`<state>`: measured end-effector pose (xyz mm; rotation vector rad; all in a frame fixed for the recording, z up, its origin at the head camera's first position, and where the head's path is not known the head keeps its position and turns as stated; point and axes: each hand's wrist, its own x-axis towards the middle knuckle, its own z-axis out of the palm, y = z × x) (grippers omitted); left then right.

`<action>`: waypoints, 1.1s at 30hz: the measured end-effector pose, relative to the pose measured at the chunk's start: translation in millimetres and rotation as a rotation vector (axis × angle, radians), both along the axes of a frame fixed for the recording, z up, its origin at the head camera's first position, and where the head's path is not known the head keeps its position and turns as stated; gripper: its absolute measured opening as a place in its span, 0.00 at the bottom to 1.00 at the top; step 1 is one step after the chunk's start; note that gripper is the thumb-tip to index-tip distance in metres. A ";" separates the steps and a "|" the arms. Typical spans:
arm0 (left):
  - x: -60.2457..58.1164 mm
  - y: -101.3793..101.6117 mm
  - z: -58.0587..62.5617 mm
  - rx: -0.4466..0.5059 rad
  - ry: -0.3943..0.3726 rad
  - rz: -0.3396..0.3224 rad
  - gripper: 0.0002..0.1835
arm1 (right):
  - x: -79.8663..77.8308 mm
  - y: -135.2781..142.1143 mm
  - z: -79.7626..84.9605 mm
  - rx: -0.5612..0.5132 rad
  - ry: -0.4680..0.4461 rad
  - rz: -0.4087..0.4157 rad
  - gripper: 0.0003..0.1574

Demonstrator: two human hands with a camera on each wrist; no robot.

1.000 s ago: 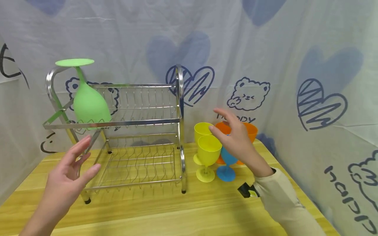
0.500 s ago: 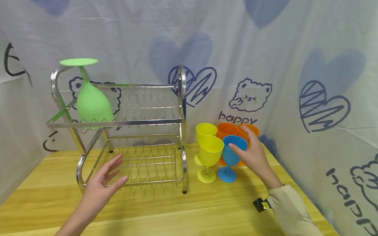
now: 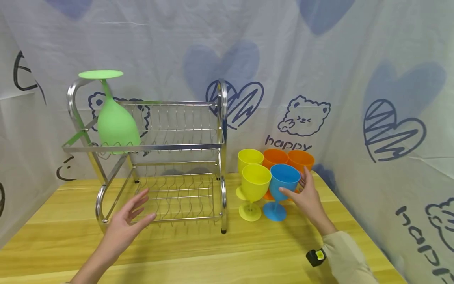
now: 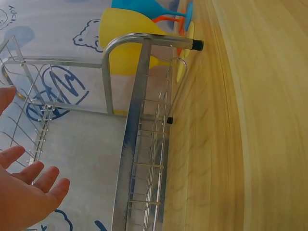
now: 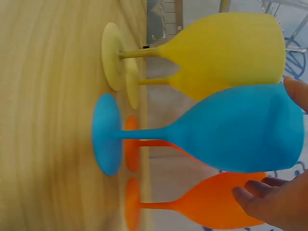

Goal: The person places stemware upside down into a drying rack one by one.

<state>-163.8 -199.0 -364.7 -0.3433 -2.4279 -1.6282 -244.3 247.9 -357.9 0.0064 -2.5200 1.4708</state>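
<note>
A blue plastic goblet [image 3: 282, 179] stands upright on the table. My right hand [image 3: 307, 201] is at its right side, with the thumb over the near side of the bowl and the fingers beyond it. In the right wrist view a gap shows between the fingers [image 5: 257, 192] and the blue bowl. Two yellow goblets [image 3: 255, 185] stand to the left, and two orange goblets [image 3: 300, 157] behind. My left hand [image 3: 124, 223] hovers in front of the metal dish rack [image 3: 166, 147], holding nothing, fingers spread. An upside-down green goblet [image 3: 118, 125] leans at the rack's upper left.
The rack has two wire tiers, and its lower tier [image 3: 177, 197] sits just beyond my left hand. A printed curtain [image 3: 170, 47] hangs close behind the rack and goblets and along the right side. The wooden table [image 3: 198, 252] stretches in front.
My right hand has come back from above the goblets and lowered to the blue goblet's right side. My left hand has moved right, away from the rack's left leg.
</note>
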 end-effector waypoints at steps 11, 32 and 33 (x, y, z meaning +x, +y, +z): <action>-1.6 0.4 -9.3 -0.043 -0.030 0.004 0.39 | -9.0 3.9 -22.7 -0.029 -0.027 0.012 0.66; -0.4 1.7 -15.7 -0.050 0.014 -0.031 0.38 | -5.6 10.6 -27.4 -0.032 -0.041 -0.056 0.62; -0.1 1.1 -15.7 -0.053 0.019 -0.025 0.38 | -4.5 10.5 -26.2 -0.031 -0.035 -0.056 0.62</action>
